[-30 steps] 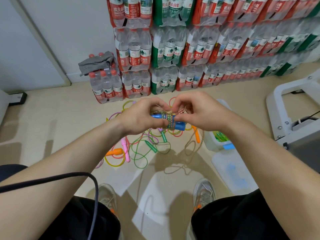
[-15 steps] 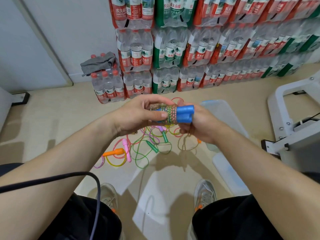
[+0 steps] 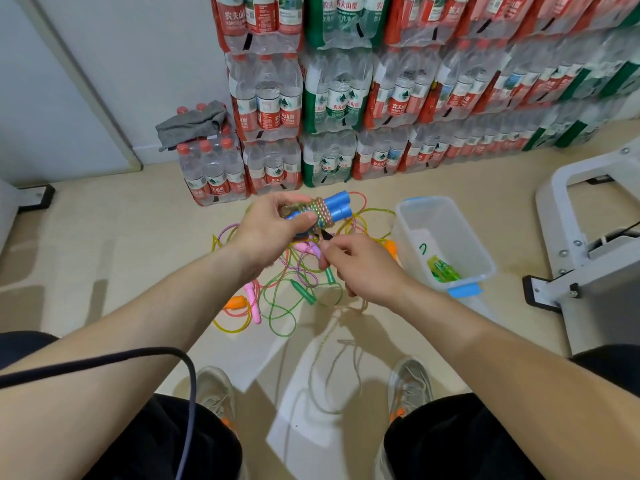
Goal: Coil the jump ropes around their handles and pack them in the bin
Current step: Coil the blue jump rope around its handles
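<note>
Clasps a pair of blue handles [image 3: 337, 206] in the left grip [image 3: 272, 230], fingers and thumb curled round them, with multicoloured rope [image 3: 322, 213] wound in tight turns about their middle. Pinches the loose tail of that rope just below the bundle in the right grip [image 3: 363, 268], thumb against forefinger, and lets the slack trail down to the floor [image 3: 104, 237] between two grey shoes [image 3: 410, 382]. Holds the bundle above a tangle of pink, green, yellow and orange jump ropes [image 3: 287, 299] on the floor. Just right of the tangle, a clear bin [image 3: 450, 230], upright, blue-rimmed, with one green coiled rope [image 3: 443, 271] at its bottom. Behind, stacked packs of bottled water [image 3: 332, 98], with a grey cloth [image 3: 190, 123] atop one.
</note>
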`<action>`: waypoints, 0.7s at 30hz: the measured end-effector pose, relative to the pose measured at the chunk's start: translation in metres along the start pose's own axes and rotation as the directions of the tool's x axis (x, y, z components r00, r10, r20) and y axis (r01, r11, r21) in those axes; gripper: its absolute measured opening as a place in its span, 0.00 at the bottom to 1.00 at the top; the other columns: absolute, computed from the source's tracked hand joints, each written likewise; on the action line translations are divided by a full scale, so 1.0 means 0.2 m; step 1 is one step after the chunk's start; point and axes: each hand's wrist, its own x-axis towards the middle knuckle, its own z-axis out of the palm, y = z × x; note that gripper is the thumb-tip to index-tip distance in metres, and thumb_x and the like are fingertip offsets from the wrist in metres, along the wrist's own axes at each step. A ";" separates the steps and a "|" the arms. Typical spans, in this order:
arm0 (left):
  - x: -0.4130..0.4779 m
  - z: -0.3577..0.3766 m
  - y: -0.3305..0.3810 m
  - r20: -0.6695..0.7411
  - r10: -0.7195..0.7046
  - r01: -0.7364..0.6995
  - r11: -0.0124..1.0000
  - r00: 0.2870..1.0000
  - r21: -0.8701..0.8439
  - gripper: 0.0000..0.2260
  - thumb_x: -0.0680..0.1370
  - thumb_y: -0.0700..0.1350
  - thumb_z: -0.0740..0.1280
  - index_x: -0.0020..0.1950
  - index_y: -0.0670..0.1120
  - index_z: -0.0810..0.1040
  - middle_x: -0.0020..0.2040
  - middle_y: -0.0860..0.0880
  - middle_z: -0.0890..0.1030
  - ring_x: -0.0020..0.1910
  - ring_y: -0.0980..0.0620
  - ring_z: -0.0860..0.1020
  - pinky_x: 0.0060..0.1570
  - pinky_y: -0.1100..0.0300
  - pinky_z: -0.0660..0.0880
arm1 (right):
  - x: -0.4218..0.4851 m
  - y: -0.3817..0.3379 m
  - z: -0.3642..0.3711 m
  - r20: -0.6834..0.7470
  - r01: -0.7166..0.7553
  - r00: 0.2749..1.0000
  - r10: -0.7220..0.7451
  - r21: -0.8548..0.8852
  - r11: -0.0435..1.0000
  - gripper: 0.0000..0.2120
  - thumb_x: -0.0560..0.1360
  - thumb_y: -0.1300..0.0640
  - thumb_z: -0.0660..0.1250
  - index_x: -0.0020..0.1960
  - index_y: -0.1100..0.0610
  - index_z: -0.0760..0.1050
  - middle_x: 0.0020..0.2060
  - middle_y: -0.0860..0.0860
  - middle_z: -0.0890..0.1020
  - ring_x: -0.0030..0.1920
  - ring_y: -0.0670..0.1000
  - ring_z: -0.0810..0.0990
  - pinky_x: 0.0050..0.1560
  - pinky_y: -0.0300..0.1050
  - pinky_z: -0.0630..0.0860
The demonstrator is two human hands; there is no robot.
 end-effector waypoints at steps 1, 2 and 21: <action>0.01 0.00 -0.01 -0.037 0.041 -0.036 0.991 0.998 0.130 0.10 0.77 0.39 0.73 0.58 0.46 0.79 0.54 0.43 0.82 0.48 0.45 0.84 0.53 0.51 0.82 | -0.01 -0.01 -0.02 0.016 0.033 0.999 -0.032 -0.072 0.997 0.17 0.83 0.49 0.60 0.38 0.53 0.78 0.22 0.44 0.70 0.27 0.49 0.69 0.34 0.46 0.70; 0.01 0.00 -0.02 -0.058 0.097 -0.080 0.965 0.994 0.250 0.11 0.76 0.41 0.74 0.57 0.47 0.79 0.53 0.46 0.82 0.49 0.46 0.83 0.53 0.52 0.81 | -0.01 -0.02 -0.03 0.040 0.069 0.997 -0.063 -0.154 0.986 0.17 0.82 0.49 0.60 0.38 0.55 0.77 0.23 0.46 0.69 0.29 0.49 0.69 0.35 0.47 0.68; -0.09 0.03 0.06 0.507 0.106 -0.150 0.988 0.855 0.046 0.14 0.74 0.30 0.72 0.50 0.48 0.82 0.39 0.58 0.84 0.40 0.59 0.81 0.44 0.64 0.79 | 0.05 0.00 -0.37 0.051 0.255 0.965 -0.258 0.060 0.965 0.12 0.66 0.53 0.80 0.41 0.58 0.80 0.31 0.48 0.80 0.33 0.46 0.75 0.36 0.40 0.72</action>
